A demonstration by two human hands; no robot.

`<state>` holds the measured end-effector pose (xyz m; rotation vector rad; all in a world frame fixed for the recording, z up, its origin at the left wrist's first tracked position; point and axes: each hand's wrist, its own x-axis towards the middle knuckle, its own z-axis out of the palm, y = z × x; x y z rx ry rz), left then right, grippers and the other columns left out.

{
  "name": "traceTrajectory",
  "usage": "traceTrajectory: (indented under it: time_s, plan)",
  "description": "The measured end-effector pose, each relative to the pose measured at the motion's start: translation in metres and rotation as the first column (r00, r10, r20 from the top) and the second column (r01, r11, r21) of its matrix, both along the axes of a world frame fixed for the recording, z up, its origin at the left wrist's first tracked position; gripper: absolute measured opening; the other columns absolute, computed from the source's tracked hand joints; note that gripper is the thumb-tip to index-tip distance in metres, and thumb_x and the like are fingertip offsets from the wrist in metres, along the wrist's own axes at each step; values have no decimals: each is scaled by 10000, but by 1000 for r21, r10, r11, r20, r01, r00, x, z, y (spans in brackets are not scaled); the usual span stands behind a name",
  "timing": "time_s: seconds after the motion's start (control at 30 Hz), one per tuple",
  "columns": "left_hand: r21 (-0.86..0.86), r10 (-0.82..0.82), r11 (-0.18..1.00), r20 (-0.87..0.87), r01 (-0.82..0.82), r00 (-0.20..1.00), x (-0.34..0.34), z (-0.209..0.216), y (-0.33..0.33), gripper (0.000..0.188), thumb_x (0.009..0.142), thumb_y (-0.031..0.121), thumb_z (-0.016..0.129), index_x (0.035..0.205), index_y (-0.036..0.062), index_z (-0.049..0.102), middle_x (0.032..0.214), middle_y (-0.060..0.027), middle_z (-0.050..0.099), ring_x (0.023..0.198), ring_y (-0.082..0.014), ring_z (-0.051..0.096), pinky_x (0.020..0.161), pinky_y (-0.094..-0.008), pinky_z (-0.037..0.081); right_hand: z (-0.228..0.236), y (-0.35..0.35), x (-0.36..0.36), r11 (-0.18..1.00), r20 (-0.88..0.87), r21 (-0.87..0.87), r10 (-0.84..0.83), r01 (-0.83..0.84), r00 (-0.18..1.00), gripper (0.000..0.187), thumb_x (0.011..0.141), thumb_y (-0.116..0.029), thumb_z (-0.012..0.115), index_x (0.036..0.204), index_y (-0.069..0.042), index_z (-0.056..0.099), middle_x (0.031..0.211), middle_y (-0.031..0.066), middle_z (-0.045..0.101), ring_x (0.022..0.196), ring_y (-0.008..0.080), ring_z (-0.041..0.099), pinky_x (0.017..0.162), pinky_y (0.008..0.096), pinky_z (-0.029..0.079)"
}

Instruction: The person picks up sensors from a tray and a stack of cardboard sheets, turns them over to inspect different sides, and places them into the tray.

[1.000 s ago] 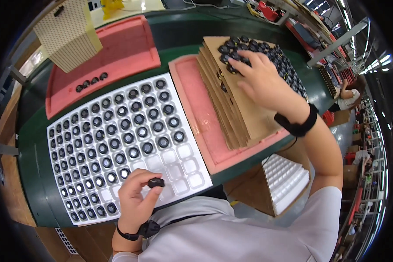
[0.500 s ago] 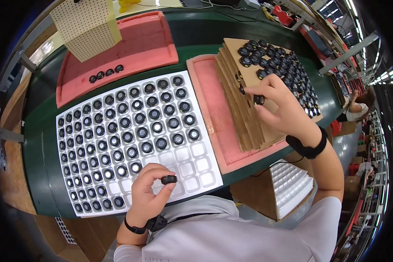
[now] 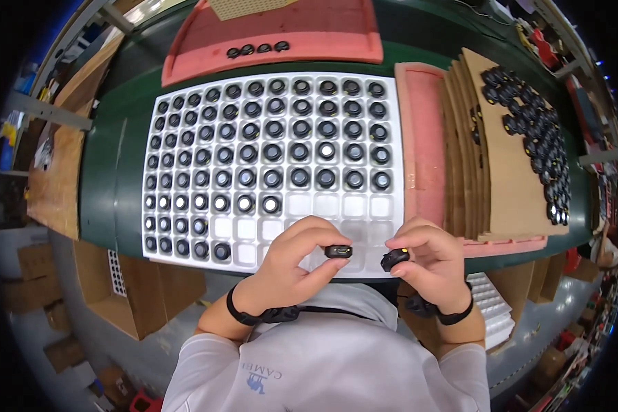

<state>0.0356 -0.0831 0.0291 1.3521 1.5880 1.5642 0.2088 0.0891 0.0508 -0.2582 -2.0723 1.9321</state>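
Note:
Pinched between thumb and fingers of my left hand (image 3: 299,258) is a small round black part (image 3: 338,252), seen edge-on. My right hand (image 3: 432,264) grips a second black part (image 3: 395,259) with a yellow mark, tilted, a short way to the right of the first. Both hands are above the near right portion of a white compartment tray (image 3: 275,270). Similar black parts (image 3: 272,152) sit one to a pocket across the tray's far and left portions. Several pockets (image 3: 326,204) near my hands hold nothing.
Stacked cardboard sheets (image 3: 511,175) on the right carry many loose black parts (image 3: 539,137), beside pink foam (image 3: 419,158). Beyond the tray, several black parts (image 3: 247,49) rest on a pink foam tray (image 3: 343,44). Below the green bench (image 3: 110,206) stand cardboard boxes (image 3: 130,295).
My right hand has come from the cardboard stack to beside my left hand, now carrying a black part. The left hand keeps its part. The whole view has turned.

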Motion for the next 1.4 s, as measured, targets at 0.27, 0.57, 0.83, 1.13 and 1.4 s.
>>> traceTrajectory:
  time_s: [0.27,0.57,0.83,1.13,1.4]
  plan:
    - [3,-5,1000,-21,5,1000,-1,-4,-10,267,758,-40,710,1017,-3,654,981,-124,642,879,-208,614,765,-301,484,-40,-39,-8,990,-180,-22,-140,138,974,383,719,69,786,975,-48,527,981,134,602,892,179,595,787,301,508]
    - [38,-65,997,10,65,998,-1,-3,-10,308,744,-33,727,1044,-7,662,1077,-160,627,962,-225,610,823,-326,497,-43,-42,-11,991,-243,-30,-131,127,961,361,742,71,758,997,-41,529,1000,144,597,910,188,598,795,315,524]
    - [77,-44,996,-26,46,999,-1,-3,-12,389,736,-55,720,1110,-12,623,1124,-195,622,1028,-266,602,892,-365,485,-43,-44,-9,987,-229,-54,-159,151,960,373,736,51,775,1020,-32,546,1131,173,582,1026,228,595,900,334,494]
    - [97,-71,993,-7,71,997,-2,-7,-13,531,714,-118,701,1203,-1,530,1145,-221,617,1069,-287,605,897,-377,491,-37,-43,-10,985,-199,32,-161,170,967,375,733,52,777,1019,-26,547,1176,194,562,1104,254,571,937,357,479]
    - [139,-61,988,-5,61,998,-3,-9,-13,530,720,-120,699,1204,-1,519,1144,-229,616,1065,-299,616,887,-378,502,-46,-47,-14,972,-314,38,-208,231,926,479,722,52,786,1096,-38,501,1169,198,550,1056,245,577,893,349,496]
